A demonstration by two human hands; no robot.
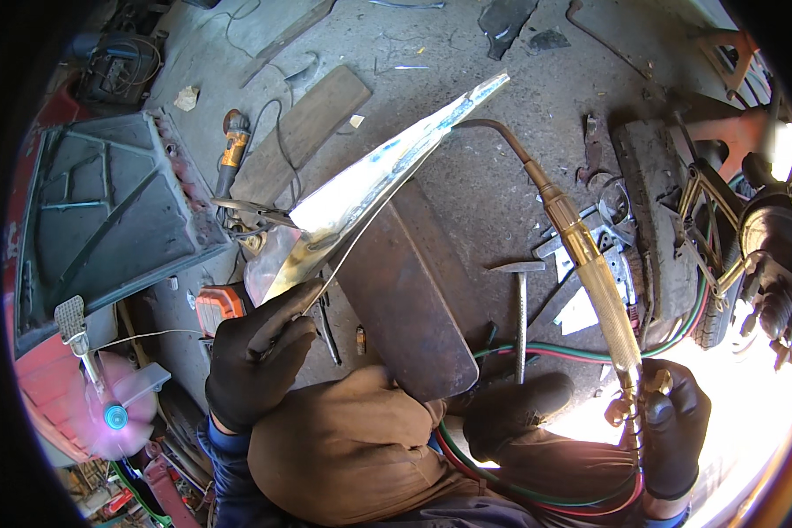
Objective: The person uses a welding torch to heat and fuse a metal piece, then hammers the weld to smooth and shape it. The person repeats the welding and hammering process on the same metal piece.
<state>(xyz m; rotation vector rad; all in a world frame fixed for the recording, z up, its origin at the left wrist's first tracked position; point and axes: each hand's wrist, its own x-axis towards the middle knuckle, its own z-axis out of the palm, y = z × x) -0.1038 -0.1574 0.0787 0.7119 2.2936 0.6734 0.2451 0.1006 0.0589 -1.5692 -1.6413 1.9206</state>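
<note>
My left hand (260, 356), in a dark glove, pinches a thin welding rod (370, 222) that slants up alongside a pale, narrow metal sheet (387, 154). Locking pliers or a similar clamp (260, 211) bite the sheet's left edge. A brass gas torch (590, 255) runs from lower right to upper middle, its bent tip close to the sheet's upper right edge; no flame can be made out. My gloved right hand (678, 422) is closed round the torch's rear end, fingers by a valve knob. Below the sheet lies a brown metal plate (414, 299), partly covered by it.
A green and a red hose (581, 355) cross the floor by my knees. A hammer (521, 308) leans nearby. To the left are a grinder (234, 150), a plank (308, 128), a dark panel (106, 211) and a fan (114, 414). Suspension parts (766, 238) stand right.
</note>
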